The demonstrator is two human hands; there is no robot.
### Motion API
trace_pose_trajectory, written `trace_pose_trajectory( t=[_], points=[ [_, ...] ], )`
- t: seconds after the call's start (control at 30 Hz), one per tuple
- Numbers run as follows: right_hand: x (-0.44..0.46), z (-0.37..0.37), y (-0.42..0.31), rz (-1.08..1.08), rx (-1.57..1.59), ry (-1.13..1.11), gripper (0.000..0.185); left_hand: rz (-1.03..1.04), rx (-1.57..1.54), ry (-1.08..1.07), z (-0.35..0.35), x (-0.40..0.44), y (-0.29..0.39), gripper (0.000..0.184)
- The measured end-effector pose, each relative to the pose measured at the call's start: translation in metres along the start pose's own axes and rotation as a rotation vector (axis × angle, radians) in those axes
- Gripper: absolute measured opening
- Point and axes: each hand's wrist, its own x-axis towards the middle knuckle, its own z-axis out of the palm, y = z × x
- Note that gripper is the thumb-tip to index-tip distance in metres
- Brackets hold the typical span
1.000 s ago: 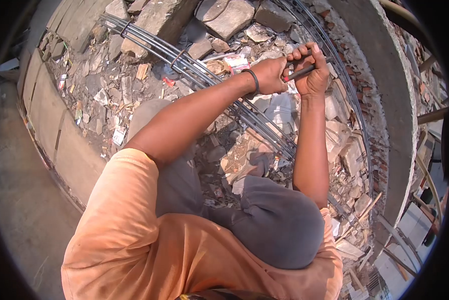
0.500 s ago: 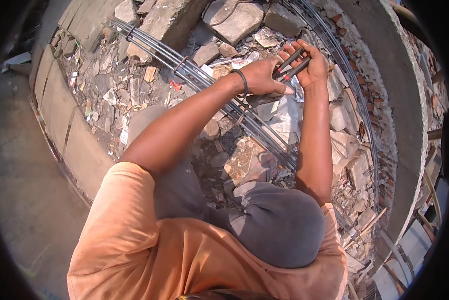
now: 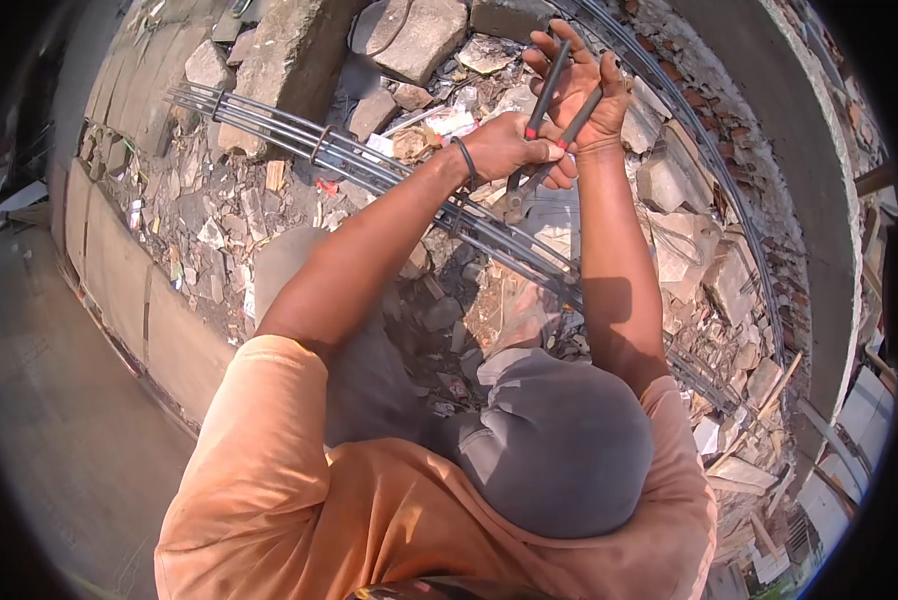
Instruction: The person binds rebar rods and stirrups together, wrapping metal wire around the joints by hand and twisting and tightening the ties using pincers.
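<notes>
Black-handled pincers with red bands (image 3: 544, 95) point jaws-down beside a bundle of steel rods (image 3: 369, 165). Wearing a dark wristband, my left hand (image 3: 509, 152) is closed around the pincers near the red bands, below the handles. My right hand (image 3: 584, 105) has its fingers spread and its palm turned up, with the two parted handles lying across the front of the palm and fingers. Dark ties (image 3: 320, 144) go round the rods. The jaws are small and partly hidden by my left hand.
Broken concrete blocks (image 3: 409, 40) and loose rubble (image 3: 209, 235) lie around the rods. A curved line of long rods (image 3: 709, 165) runs beside a broken brick and concrete edge (image 3: 809, 150) at the right. My bent knee (image 3: 569, 450) is below the hands.
The pincers have turned, so their handles point up and their jaws down. My left hand has closed around them near the red bands. The fingers of my right hand have opened from around the handles.
</notes>
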Motion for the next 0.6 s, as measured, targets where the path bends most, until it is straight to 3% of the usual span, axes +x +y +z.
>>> trace_pose_trajectory(
  t=[0.1, 0.2, 0.27, 0.6],
  points=[
    [0.008, -0.011, -0.005, -0.019, -0.171, -0.023, 0.058, -0.020, 0.022, 0.021, -0.009, 0.001, 0.006, 0.031],
    [-0.004, -0.002, -0.017, 0.030, -0.417, 0.122, 0.058, -0.096, 0.146, 0.089, -0.015, -0.005, 0.020, 0.037],
    [-0.004, 0.000, -0.016, 0.020, -0.365, 0.127, 0.057, -0.132, 0.244, 0.067, -0.020, -0.006, 0.024, 0.043],
    [0.020, -0.014, -0.007, 0.100, -0.294, 0.096, 0.049, -0.165, 0.033, 0.151, -0.038, -0.004, 0.015, 0.045]
  ],
)
